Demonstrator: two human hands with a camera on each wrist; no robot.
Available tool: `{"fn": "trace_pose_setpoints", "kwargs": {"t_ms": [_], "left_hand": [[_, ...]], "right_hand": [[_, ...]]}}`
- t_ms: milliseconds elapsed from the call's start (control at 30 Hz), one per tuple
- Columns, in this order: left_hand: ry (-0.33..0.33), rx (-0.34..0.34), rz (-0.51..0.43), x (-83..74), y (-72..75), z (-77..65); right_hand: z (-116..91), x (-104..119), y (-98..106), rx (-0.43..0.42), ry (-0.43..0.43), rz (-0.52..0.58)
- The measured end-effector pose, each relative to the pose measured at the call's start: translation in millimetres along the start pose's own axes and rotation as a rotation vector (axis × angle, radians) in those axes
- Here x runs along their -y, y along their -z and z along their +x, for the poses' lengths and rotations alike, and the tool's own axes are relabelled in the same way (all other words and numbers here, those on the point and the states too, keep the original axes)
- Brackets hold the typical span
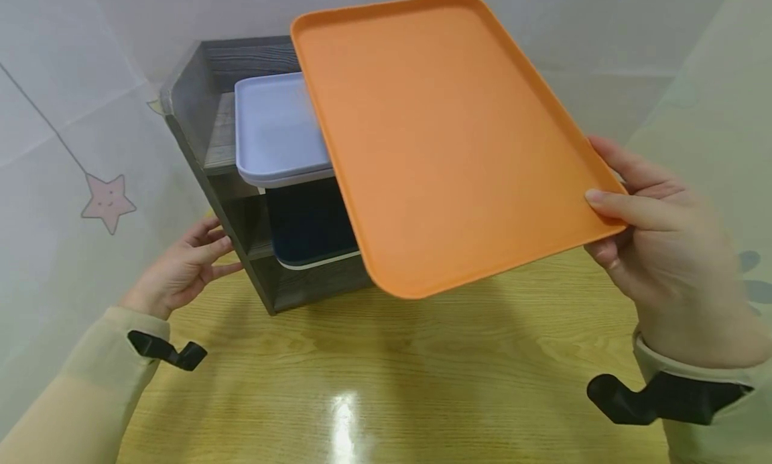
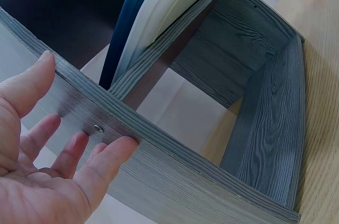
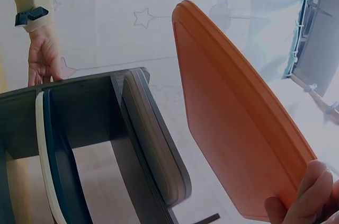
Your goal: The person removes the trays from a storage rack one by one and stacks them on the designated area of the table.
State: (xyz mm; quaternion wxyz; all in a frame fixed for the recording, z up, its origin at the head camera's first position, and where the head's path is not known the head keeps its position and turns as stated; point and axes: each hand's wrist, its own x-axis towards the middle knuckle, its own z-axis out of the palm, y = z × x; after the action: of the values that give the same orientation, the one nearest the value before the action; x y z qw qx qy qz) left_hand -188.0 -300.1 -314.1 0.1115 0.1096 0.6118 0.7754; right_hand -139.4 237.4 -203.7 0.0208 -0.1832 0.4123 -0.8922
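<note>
An orange tray (image 1: 446, 142) is held up in the air at a tilt by my right hand (image 1: 669, 229), thumb on top and fingers beneath its near right corner. The tray hides the right part of a grey wooden shelf (image 1: 259, 276). My left hand (image 1: 189, 266) touches the shelf's left side panel with its fingertips, fingers spread, as the left wrist view shows. On the top level lie pale lavender trays (image 1: 277, 125), stacked. Lower down, a dark blue tray (image 1: 310, 222) rests over a white one (image 2: 159, 7) on the middle board.
The shelf stands on a light wood-grain table (image 1: 374, 370) that reflects a bright light. Behind it hangs a pale cloth backdrop with a pink star (image 1: 108, 201) printed on it. The bottom compartment (image 2: 185, 102) lies under the dark blue and white trays.
</note>
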Motion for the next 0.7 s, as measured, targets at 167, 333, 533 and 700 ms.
{"fn": "trace_pose_setpoints", "kwargs": {"t_ms": [167, 333, 533, 700], "left_hand": [[0.006, -0.008, 0.005, -0.2, 0.5, -1.4], [-0.001, 0.000, 0.006, -0.5, 0.7, -3.3], [-0.002, -0.001, 0.008, -0.7, 0.6, -4.5], [0.003, -0.009, 0.016, -0.6, 0.4, -4.4]], "right_hand": [[-3.8, 8.1, 11.0, -0.031, 0.066, 0.023], [-8.7, 14.4, 20.1, -0.077, 0.149, 0.065], [-15.3, 20.3, 32.8, -0.124, 0.229, 0.068], [-19.4, 25.7, 48.0, -0.131, 0.241, 0.152]]}}
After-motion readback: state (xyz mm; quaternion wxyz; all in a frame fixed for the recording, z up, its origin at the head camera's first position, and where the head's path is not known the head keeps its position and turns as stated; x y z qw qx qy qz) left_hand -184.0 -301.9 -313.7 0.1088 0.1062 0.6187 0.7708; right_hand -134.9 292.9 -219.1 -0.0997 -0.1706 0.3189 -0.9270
